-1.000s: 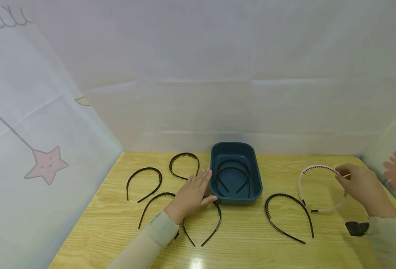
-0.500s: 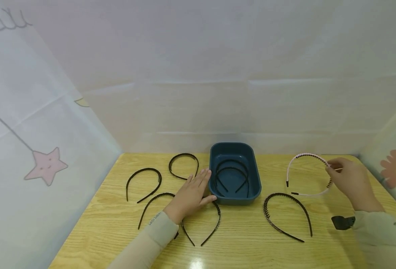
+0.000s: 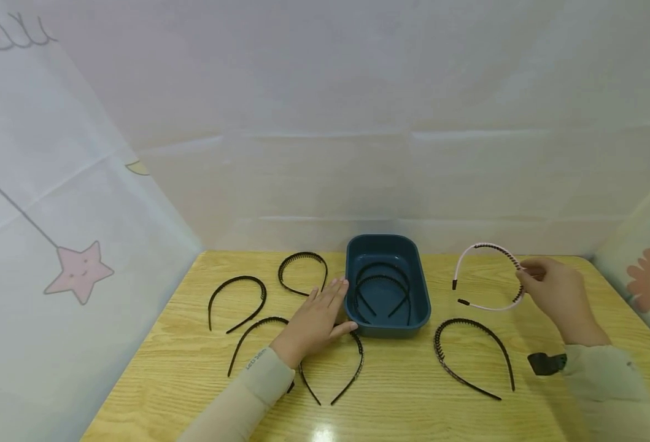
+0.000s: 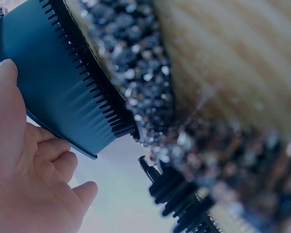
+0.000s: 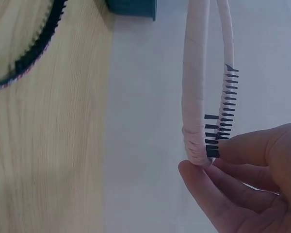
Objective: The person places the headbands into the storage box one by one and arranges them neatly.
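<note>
My right hand (image 3: 561,298) pinches a pale pink headband (image 3: 458,261) with black comb teeth, raised above the table at the right. In the right wrist view, thumb and fingers grip the bend of this pink headband (image 5: 194,82), and its black-tipped ends are out of sight. Against the left side of a dark blue box (image 3: 393,331) rests my left hand (image 3: 315,319), fingers extended along the rim. Two black headbands (image 3: 381,277) lie inside the box. Sparkly bands fill much of the left wrist view, close to the lens, beside the left hand (image 4: 36,179).
To the left lie black headbands, one separate (image 3: 239,278), another near the back (image 3: 302,253). More headbands (image 3: 360,362) lie partly under my left hand and forearm. A dark toothed headband (image 3: 474,322) lies right of the box on the wooden table (image 3: 402,393). Cloth hangs behind.
My right hand has lifted the pink headband and carried it leftward, toward the box. The left hand keeps its place at the box's side.
</note>
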Tool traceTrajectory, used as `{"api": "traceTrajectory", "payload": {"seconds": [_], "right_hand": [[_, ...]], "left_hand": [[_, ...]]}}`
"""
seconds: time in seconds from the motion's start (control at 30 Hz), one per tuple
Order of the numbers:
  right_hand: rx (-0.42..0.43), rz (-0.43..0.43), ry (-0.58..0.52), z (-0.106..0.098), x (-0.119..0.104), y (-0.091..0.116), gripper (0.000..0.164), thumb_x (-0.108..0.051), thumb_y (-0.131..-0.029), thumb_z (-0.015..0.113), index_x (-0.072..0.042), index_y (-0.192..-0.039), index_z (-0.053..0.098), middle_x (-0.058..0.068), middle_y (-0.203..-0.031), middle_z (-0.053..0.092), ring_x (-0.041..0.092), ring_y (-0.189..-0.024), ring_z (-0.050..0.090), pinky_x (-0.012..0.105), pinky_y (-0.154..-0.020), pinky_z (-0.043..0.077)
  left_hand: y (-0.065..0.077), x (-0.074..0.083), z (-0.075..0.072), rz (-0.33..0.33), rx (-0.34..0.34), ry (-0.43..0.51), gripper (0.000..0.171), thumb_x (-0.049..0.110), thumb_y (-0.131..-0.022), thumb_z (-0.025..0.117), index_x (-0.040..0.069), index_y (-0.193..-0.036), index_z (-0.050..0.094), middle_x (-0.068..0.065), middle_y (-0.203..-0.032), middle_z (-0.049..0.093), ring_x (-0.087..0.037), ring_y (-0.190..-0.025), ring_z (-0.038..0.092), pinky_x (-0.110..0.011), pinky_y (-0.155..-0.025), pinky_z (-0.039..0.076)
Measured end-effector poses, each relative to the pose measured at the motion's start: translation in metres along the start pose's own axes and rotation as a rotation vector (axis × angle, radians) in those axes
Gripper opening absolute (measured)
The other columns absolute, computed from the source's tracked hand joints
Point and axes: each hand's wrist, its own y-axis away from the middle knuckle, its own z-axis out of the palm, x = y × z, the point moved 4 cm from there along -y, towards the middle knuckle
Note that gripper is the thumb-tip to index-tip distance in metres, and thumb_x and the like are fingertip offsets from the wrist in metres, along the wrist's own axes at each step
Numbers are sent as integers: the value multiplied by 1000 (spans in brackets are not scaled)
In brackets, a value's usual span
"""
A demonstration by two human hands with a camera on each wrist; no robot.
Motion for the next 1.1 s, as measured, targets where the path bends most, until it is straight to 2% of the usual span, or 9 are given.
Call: {"api": "traceTrajectory", "payload": {"seconds": [0.17, 0.33, 0.6, 0.73, 0.93, 1.1], "right_hand": [[-28, 16, -38, 4, -9, -2, 40, -20, -102, 63, 11, -128, 62, 31, -112, 68, 38, -87, 72, 57, -73, 58], [-24, 9, -72, 8, -18, -3, 41, -20, -102, 64, 10, -130, 61, 31, -112, 68, 28, -80, 74, 56, -74, 59], [-14, -31, -116, 17, -35, -4, 40, -20, -101, 66, 10, -128, 62, 30, -107, 69, 33, -81, 74, 54, -71, 60], [-24, -20, -147, 22, -43, -4, 40, -22, -102, 65, 8, -128, 64, 28, -109, 70, 30, -81, 74, 51, -71, 61], [-19, -23, -154, 29, -54, -5, 38, -24, -101, 67, 7, -122, 68, 24, -103, 72, 22, -77, 71, 32, -63, 58], [5, -51, -154, 34, -63, -9, 33, -22, -100, 68, 5, -118, 70, 23, -101, 73, 32, -83, 70, 35, -64, 56]], "left_hand": [[0, 0, 1, 0, 5, -4, 88, 62, -102, 40, 6, -163, 12, -11, -169, 12, -25, -156, 10, -53, -125, 17], [0, -1, 2, 0, 2, -12, 87, 62, -103, 40, 6, -163, 12, -11, -169, 12, -25, -156, 10, -52, -125, 17], [0, 1, 0, -3, 7, -14, 87, 62, -103, 40, 6, -163, 12, -12, -169, 14, -25, -156, 10, -52, -125, 16], [0, 0, 0, -3, 6, -16, 87, 62, -103, 40, 6, -163, 11, -11, -169, 12, -24, -156, 9, -51, -125, 15], [1, 0, 1, -1, 0, -16, 87, 61, -103, 41, 5, -163, 11, -12, -169, 12, -25, -156, 9, -52, -125, 15], [1, 0, 1, -1, 2, -2, 87, 62, -103, 40, 6, -163, 12, -12, -169, 12, -25, -156, 9, -52, -125, 14]]}}
